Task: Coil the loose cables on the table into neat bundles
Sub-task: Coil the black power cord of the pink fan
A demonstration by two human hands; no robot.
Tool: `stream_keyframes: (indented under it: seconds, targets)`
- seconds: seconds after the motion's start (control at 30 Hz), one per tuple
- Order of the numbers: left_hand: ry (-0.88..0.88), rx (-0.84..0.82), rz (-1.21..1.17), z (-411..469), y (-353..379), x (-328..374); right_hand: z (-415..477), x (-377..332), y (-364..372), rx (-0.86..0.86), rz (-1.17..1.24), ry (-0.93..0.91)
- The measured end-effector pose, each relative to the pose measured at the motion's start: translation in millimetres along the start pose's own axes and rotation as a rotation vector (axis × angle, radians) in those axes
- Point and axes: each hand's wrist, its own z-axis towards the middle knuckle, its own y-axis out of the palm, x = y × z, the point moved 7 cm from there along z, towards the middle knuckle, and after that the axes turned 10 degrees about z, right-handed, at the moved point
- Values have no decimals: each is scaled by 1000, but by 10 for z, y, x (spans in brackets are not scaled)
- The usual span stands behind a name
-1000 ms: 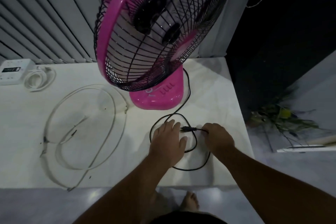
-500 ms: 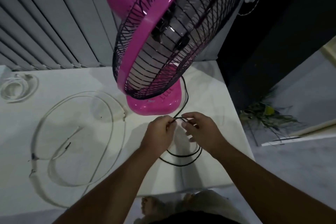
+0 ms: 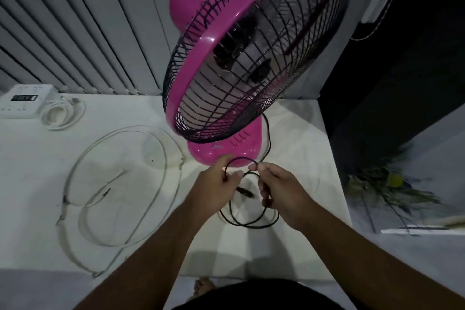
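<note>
On the white table, the left hand and right hand both pinch the black cable, with a few loops formed between and beneath them, while the white cable sprawls uncoiled left of the left hand, so I judge the task only begun.

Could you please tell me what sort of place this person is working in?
Probably a room in a home, dimly lit: a pink table fan stands on a white table in front of vertical blinds, with a white power strip in the far left corner.
</note>
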Motion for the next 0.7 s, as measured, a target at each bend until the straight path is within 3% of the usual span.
stream_keyframes:
  seconds: [0.1, 0.33, 0.57, 0.7]
  targets:
    - [60, 102, 64, 46, -109, 181, 38, 13, 15, -73, 138, 73]
    - [80, 54, 128, 46, -16, 208, 102, 204, -43, -56, 338, 238]
    - [-169, 143, -216, 41, -12, 35, -8, 480, 123, -124, 200, 545]
    - [-274, 68, -497, -22, 71, -56, 22, 431, 113, -73, 288, 500]
